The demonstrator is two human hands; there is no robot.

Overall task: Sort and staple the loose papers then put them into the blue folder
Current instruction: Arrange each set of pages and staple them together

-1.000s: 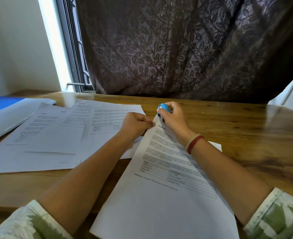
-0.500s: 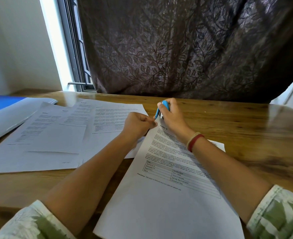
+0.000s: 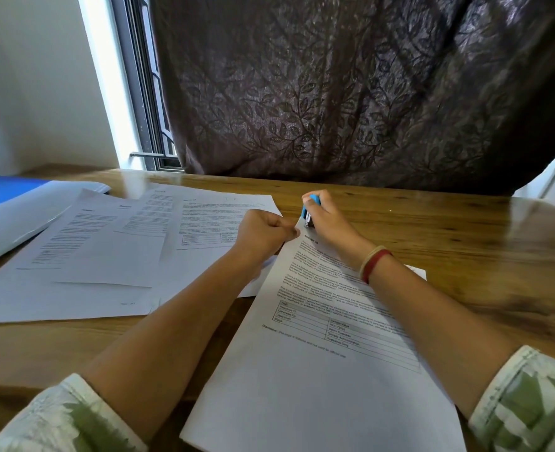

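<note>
A stack of printed papers (image 3: 315, 370) lies in front of me on the wooden table, its top left corner raised slightly. My left hand (image 3: 263, 234) pinches that corner. My right hand (image 3: 330, 220) grips a small blue stapler (image 3: 309, 210), whose jaw sits over the same corner. Several loose printed sheets (image 3: 113, 252) are spread out to the left. The blue folder (image 3: 5, 194) lies at the far left, partly under a white cover or sheet (image 3: 18, 216).
The wooden table (image 3: 481, 249) stretches bare to the right of the papers. A dark patterned curtain (image 3: 351, 93) hangs right behind the table's far edge, with a window frame (image 3: 145, 102) at its left.
The stapler has tilted and come down onto the papers' corner after being lifted half a second ago. My left hand keeps its pinch on the corner.
</note>
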